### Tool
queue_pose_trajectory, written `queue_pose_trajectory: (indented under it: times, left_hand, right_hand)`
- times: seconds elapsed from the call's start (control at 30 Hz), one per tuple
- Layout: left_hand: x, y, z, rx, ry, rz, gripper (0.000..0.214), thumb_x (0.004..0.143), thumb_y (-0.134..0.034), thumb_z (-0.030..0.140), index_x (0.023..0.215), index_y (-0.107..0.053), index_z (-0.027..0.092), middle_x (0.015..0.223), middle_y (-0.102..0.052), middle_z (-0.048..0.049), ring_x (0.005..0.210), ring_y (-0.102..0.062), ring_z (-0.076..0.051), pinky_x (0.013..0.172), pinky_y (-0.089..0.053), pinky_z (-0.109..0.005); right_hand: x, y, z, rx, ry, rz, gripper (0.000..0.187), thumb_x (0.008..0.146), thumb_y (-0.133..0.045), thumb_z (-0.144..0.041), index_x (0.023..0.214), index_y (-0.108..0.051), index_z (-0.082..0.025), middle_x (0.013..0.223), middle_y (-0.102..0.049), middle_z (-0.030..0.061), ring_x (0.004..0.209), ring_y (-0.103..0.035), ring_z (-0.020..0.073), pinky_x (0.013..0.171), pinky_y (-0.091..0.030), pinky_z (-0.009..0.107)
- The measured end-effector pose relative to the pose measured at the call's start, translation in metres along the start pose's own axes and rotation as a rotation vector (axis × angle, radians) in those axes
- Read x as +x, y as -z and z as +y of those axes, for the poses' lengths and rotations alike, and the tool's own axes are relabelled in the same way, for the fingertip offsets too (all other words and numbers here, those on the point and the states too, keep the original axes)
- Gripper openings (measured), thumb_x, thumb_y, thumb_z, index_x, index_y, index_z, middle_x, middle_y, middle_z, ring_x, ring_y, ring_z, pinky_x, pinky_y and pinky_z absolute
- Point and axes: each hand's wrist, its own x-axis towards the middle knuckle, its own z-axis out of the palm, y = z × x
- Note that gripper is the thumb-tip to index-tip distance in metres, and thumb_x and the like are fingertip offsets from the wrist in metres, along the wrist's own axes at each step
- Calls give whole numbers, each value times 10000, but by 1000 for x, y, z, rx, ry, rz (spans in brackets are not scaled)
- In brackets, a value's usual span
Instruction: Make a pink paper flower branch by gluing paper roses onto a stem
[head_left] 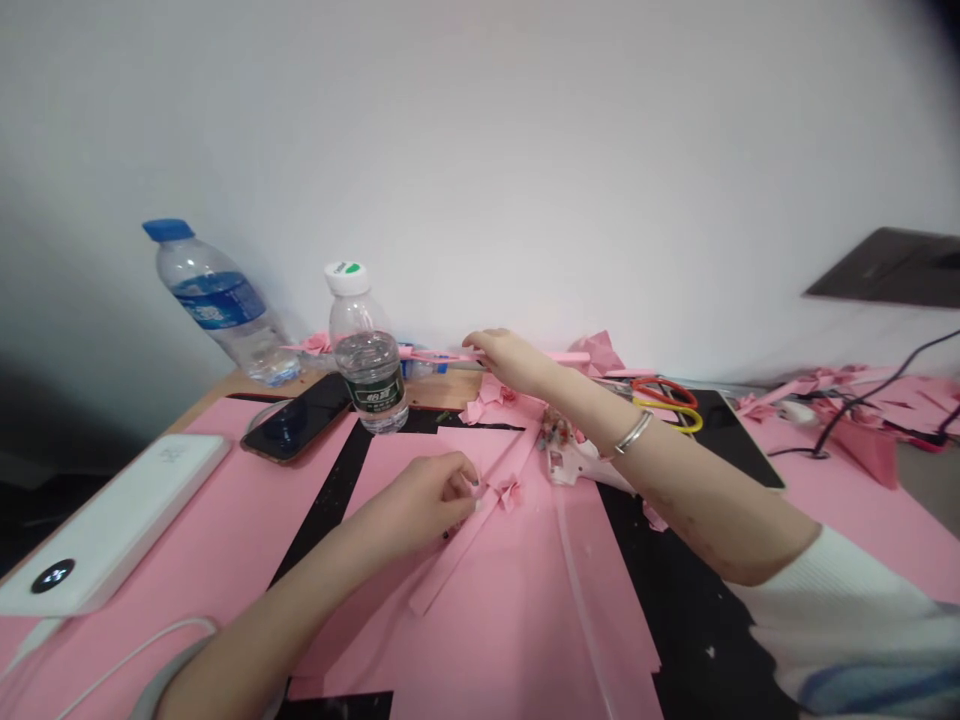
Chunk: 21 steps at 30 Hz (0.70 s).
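My left hand (439,492) is over the middle of the table, its fingers curled and pinched at the edge of a small pink paper flower (510,492). Under that flower a long folded strip of pink paper (450,565) lies slantwise on pink sheets. By the wall, my right hand (510,357) has its bent fingers around a thin pink paper strip (442,356); part of the grip is hidden. Beneath the right forearm lies a white glue gun (574,465). A larger pink paper flower (495,400) sits just below the right hand.
A water bottle with a white cap (367,350) and a tilted blue-capped bottle (217,300) stand left. Near them are a black phone (300,418) and a white power bank (120,520) with a cable. Coloured cords (667,405), a dark tablet (731,435) and paper scraps lie right.
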Motion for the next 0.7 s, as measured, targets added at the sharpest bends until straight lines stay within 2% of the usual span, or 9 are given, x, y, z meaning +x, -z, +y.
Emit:
queue_pose_trajectory:
  times: [0.07,0.13,0.23,0.3,0.4,0.57,0.7]
  left_hand:
    - [0,-6,1,68,7,28,104,775,-588,254,861,-573,196,760,-631,8,665,-597,-171,569,-417,-273]
    - [0,-11,3,112,20,47,129,757,-612,269,851,-556,199,736,-613,19,671,-580,-170,566,-389,-269]
    - [1,-17,5,158,40,76,170,718,-633,258,841,-527,209,673,-565,42,630,-549,-162,539,-341,-263]
    - [2,-19,6,159,45,73,163,712,-619,241,845,-531,208,656,-555,43,613,-543,-160,528,-321,-262]
    - [2,-19,6,130,45,71,182,718,-600,238,891,-563,195,642,-554,37,601,-543,-166,530,-321,-266]
    - [5,-18,-3,-7,56,91,255,696,-626,231,945,-609,173,667,-536,41,633,-534,-162,571,-359,-265]
    - [8,-14,-10,-188,125,-2,263,700,-636,229,952,-613,156,668,-474,67,569,-465,-113,524,-324,-242]
  right_hand:
    - [-16,7,-8,13,-28,30,389,871,-526,4,1238,-596,-103,1229,-671,174,1124,-602,251,955,-454,380]
    - [-38,20,-18,31,-54,67,394,875,-506,-2,1249,-579,-103,1210,-673,165,1109,-608,244,929,-465,366]
    - [-80,39,-35,153,-159,174,280,888,-523,-82,1144,-620,-141,1014,-708,99,912,-649,211,799,-489,327]
    - [-109,45,-45,229,-220,158,221,880,-528,-112,1062,-642,-164,915,-705,59,794,-639,184,690,-477,289]
    - [-146,41,-48,271,-269,108,178,843,-546,-113,967,-655,-179,835,-702,39,731,-627,175,636,-455,278]
    - [-187,21,-27,190,-434,336,179,882,-496,-181,975,-648,-197,865,-716,70,752,-649,206,673,-487,320]
    - [-204,14,-8,85,-443,208,285,803,-557,-197,1081,-616,-174,1057,-684,130,1008,-624,299,842,-494,421]
